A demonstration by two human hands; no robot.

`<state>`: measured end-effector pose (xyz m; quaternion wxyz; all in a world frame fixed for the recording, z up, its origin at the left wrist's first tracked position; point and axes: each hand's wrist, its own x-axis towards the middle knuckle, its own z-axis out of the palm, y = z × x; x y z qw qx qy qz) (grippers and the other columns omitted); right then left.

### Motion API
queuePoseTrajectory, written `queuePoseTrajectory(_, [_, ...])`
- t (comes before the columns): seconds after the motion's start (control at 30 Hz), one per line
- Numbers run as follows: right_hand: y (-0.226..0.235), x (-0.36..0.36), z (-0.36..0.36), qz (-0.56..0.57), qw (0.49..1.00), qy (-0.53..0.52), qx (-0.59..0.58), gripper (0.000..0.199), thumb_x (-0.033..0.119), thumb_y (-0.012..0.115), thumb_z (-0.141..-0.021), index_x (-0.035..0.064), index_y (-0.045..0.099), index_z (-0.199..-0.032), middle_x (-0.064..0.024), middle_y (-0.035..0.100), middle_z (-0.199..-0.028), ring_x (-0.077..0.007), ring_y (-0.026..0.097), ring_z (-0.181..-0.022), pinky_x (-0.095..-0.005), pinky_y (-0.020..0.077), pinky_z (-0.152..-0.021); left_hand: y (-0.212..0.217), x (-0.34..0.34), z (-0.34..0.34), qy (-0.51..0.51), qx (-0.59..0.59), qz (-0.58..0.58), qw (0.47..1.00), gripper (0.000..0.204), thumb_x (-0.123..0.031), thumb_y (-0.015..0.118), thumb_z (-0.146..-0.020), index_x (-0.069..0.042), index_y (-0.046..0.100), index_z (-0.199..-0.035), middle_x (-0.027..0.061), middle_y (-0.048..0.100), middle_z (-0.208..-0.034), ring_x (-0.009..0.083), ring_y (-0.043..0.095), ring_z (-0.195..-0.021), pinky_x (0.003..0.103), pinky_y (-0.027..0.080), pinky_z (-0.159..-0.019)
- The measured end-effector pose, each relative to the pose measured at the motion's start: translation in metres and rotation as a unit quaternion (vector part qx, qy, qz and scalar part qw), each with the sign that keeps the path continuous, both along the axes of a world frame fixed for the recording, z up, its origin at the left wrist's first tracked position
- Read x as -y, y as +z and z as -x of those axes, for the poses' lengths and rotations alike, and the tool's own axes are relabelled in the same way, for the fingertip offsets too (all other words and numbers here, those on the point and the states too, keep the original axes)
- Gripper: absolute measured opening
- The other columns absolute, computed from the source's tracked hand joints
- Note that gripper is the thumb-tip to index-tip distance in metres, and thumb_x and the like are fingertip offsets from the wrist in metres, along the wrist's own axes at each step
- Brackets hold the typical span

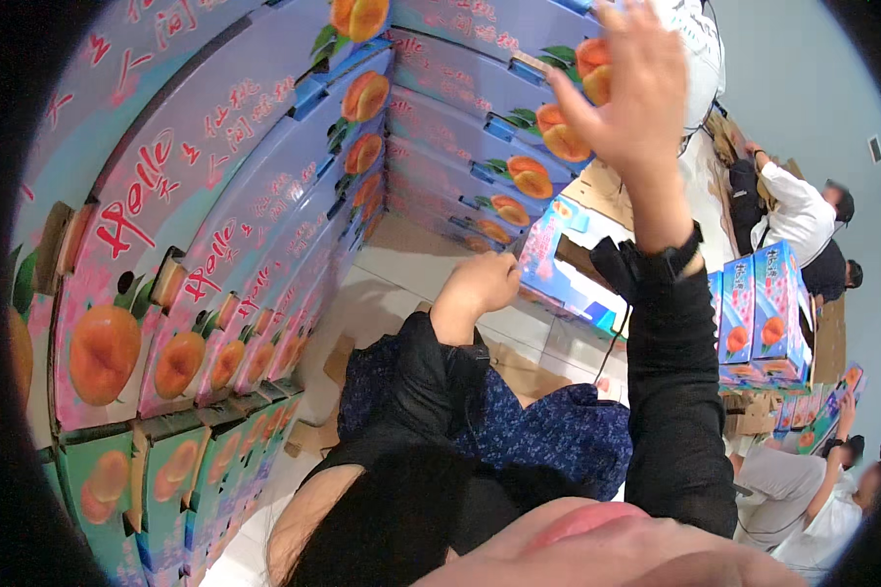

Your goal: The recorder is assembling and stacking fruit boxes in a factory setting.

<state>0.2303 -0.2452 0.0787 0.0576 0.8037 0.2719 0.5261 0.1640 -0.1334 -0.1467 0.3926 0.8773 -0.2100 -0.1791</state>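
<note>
My right hand (636, 93) is raised at the top, fingers stretched and thumb apart. It holds nothing that I can see and passes in front of stacked blue fruit cartons (450, 103). Lower and to the left, my left hand (480, 289) is closed, its fingers curled. Whatever it may hold is hidden. Its knuckles come close to a blue carton (553, 279) with a large opening in its top; I cannot tell whether they touch. Dark straps with a cable circle my right wrist.
Tall stacks of pink and blue cartons (108, 284) with printed peaches stand on the left, beside green ones (93, 479). More cartons (768, 318) stand at right. One person in white (793, 201) is beyond, another (832, 519) lower right. Cardboard pieces lie on the tiled floor (401, 264).
</note>
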Motion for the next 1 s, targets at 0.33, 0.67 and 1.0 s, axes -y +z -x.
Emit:
queuePoseTrajectory(0.33, [-0.019,0.001,0.045,0.006,0.986,-0.121,-0.116,0.082,0.034,0.067,-0.066,0.0069,0.036,-0.136,-0.0201,0.029,-0.139,-0.0383,0.021,-0.132,-0.0541,0.0113,-0.106,-0.027,0.013,-0.013,-0.069,0.007,0.003,0.998,0.032,-0.027,0.047,-0.086,-0.005,0.061,-0.105,0.0216,0.059,-0.107,0.0381,0.054,-0.102,0.042,0.043,-0.087])
queuePoseTrajectory(0.67, [-0.125,0.160,0.279,-0.028,0.490,-0.401,-0.774,0.062,0.061,0.071,-0.061,0.0014,0.066,-0.076,-0.0167,0.064,-0.068,-0.0306,0.063,-0.066,-0.0371,0.0483,-0.062,-0.033,0.020,-0.022,-0.117,0.007,-0.001,0.993,0.035,-0.028,0.050,-0.082,-0.001,0.062,-0.100,0.0237,0.061,-0.101,0.0377,0.058,-0.098,0.043,0.045,-0.085])
queuePoseTrajectory(1.0, [-0.179,0.205,0.398,-0.478,0.269,-0.259,-0.795,0.042,0.040,0.054,-0.087,0.0031,0.058,-0.067,-0.0094,0.064,-0.062,-0.0199,0.066,-0.057,-0.0289,0.0511,-0.051,-0.116,0.053,-0.001,-0.248,0.006,0.023,0.969,0.036,-0.027,0.057,-0.083,0.000,0.060,-0.106,0.0182,0.065,-0.097,0.0264,0.063,-0.090,0.035,0.048,-0.077])
